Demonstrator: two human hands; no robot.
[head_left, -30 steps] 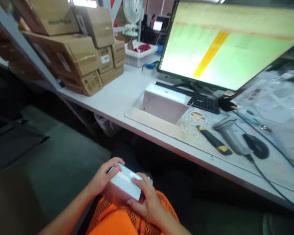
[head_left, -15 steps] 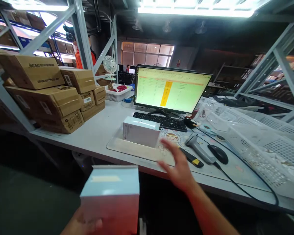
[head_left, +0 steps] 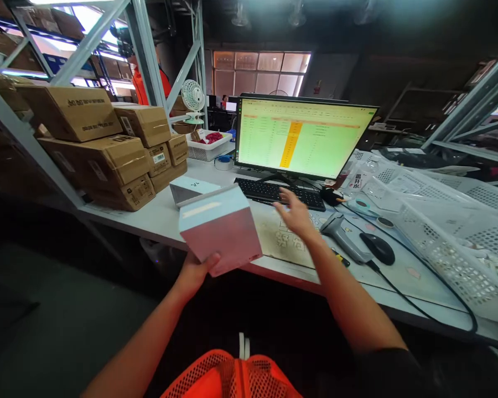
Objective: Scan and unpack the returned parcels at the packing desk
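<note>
My left hand grips a white box from below, its thumb on the near face. The box is tilted at the desk's front edge, its pale top carrying a cream strip. Behind it a second white box with a small dark mark on top sits on the desk, partly hidden. My right hand hovers over the desk mat, fingers apart and holding nothing. Beyond that hand lies the black keyboard. A grey barcode scanner lies right of it, and my forearm partly covers a black-and-yellow cutter.
Brown cartons are stacked on the left. A monitor stands at the back, near a white basket and a small fan. To the right are a mouse, its cable and large white perforated baskets.
My left hand has raised the held box up and right to the desk edge and tilted it. The other white box now sits farther left. My right hand has moved forward toward the keyboard.
</note>
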